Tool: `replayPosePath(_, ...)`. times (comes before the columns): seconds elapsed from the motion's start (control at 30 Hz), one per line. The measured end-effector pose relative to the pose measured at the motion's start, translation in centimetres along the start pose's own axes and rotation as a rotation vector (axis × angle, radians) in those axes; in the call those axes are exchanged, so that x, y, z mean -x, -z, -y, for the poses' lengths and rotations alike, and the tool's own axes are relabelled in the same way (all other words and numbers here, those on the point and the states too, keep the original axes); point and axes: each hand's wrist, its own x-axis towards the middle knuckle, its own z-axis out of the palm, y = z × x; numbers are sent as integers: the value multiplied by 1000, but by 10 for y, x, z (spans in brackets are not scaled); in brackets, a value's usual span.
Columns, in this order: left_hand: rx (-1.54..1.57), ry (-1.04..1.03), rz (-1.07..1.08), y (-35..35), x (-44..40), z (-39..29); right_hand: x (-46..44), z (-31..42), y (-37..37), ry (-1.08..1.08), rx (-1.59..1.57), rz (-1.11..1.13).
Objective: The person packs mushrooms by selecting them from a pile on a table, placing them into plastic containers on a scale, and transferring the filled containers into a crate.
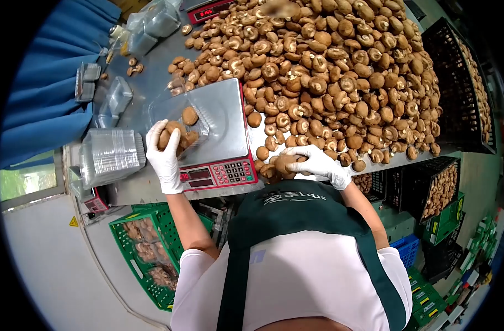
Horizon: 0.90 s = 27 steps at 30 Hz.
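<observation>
My left hand (166, 157), in a white glove, curls around shiitake mushrooms (172, 135) at the near edge of a clear plastic tray (200, 118). That tray rests on a red-framed weighing scale (221, 105); another mushroom (189, 115) lies inside it. On the scale's front are a keypad (234, 172) and a display too small to read. My right hand (318, 166), gloved as well, has its fingers closed on a brown shiitake mushroom (285, 163) by the table's front edge, right of the scale. A few loose mushrooms sit beside and under that one.
A large heap of shiitake mushrooms (329, 71) covers the table's right side. Stacked clear trays (112, 154) stand on the left. A second scale (208, 10) is at the back. Below the table is a green crate (132, 259) with packed mushrooms; black crates (456, 83) stand at right.
</observation>
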Motion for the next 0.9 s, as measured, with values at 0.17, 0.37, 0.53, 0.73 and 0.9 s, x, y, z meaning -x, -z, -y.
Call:
replayPosePath(0.17, -503, -18, 114, 8, 1, 63, -33, -3, -25, 253, 437, 212)
replayPosePath(0.37, -539, 16, 101, -4, 0, 48, -41, 16, -34, 24, 389, 229)
replayPosePath(0.53, -713, -58, 67, -1, 4, 52, -43, -11, 5, 123, 24, 66)
replayPosePath(0.73, -762, -73, -81, 20, 1, 55, -61, 97, -4, 317, -167, 80)
replayPosePath(0.9, -433, 43, 59, 32, -6, 76, -119, 167, -67, 650, 318, -1)
